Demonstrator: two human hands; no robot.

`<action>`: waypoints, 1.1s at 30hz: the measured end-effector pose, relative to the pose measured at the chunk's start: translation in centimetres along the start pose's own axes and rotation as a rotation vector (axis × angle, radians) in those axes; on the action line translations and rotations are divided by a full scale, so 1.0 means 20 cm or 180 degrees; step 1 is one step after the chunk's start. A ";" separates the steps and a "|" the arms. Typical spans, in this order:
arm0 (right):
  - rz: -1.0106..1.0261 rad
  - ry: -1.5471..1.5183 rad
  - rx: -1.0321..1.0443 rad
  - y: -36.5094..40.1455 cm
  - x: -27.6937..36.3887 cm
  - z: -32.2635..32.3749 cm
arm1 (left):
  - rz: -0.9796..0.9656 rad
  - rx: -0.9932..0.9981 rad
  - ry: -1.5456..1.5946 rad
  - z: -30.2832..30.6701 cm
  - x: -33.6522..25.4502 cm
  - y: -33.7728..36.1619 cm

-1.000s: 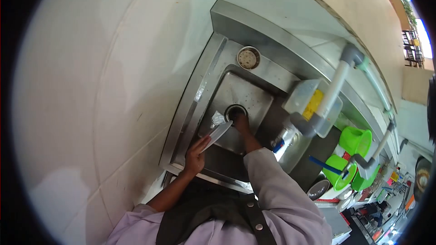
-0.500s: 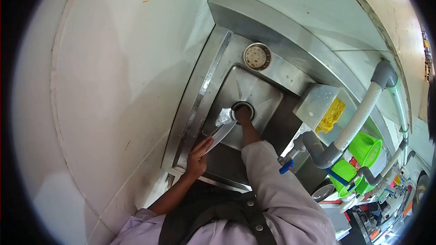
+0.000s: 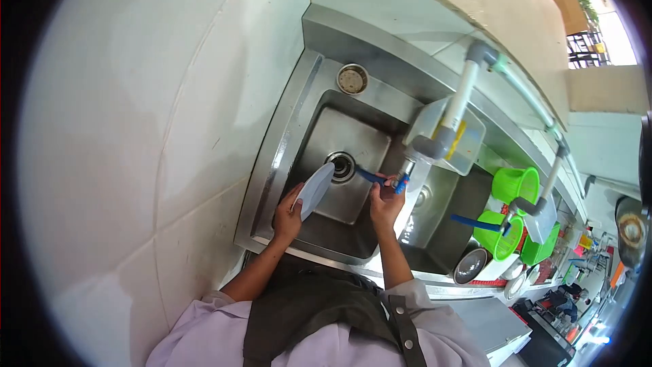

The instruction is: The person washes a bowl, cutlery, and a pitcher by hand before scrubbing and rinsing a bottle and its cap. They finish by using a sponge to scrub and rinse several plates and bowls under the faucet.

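Note:
My left hand (image 3: 288, 219) grips the edge of a white plate (image 3: 314, 192), which is tilted on its side over the steel sink basin (image 3: 326, 207). Just beyond the plate lies the round drain opening (image 3: 341, 167). My right hand (image 3: 386, 205) is at the tap (image 3: 402, 182) over the divider between two basins, its fingers closed on something I cannot make out beside the blue handle and a blue spout that points toward the drain. A metal strainer cup (image 3: 352, 79) rests on the ledge behind the basin.
A clear plastic container (image 3: 468, 146) with something yellow stands behind the second basin (image 3: 435, 214). Grey and white pipes (image 3: 464, 92) pass over it. Green baskets (image 3: 514, 185), a dark round pan (image 3: 470, 266) and dishes are at the right. A tiled wall (image 3: 204, 143) borders the left side.
My right hand has come out of the drain and moved right to the tap. The plate in my left hand shows more of its face. The view has shifted.

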State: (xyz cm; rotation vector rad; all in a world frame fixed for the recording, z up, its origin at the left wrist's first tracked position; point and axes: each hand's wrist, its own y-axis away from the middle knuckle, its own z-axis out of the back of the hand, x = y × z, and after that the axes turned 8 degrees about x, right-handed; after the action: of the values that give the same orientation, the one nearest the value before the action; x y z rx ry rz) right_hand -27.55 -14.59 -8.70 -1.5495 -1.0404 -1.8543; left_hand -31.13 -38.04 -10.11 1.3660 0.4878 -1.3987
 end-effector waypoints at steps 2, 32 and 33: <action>0.0280 -0.0330 0.0118 0.05 0.25 -0.03 | -0.0115 -0.0010 0.0009 -0.01 0.02 0.00; 0.1927 -0.0402 -0.0766 -0.04 0.54 -0.20 | -0.0531 -0.0282 0.0536 0.12 -0.08 0.16; 0.1938 -0.0278 -0.0595 -0.04 0.55 -0.18 | -0.0517 -0.0302 0.0584 0.12 -0.08 0.17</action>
State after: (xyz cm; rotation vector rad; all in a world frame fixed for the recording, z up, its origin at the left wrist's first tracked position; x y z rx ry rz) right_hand -32.74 -16.09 1.49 -1.8112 -0.3602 -1.4901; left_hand -29.71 -40.59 -6.90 1.4090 0.7917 -1.3673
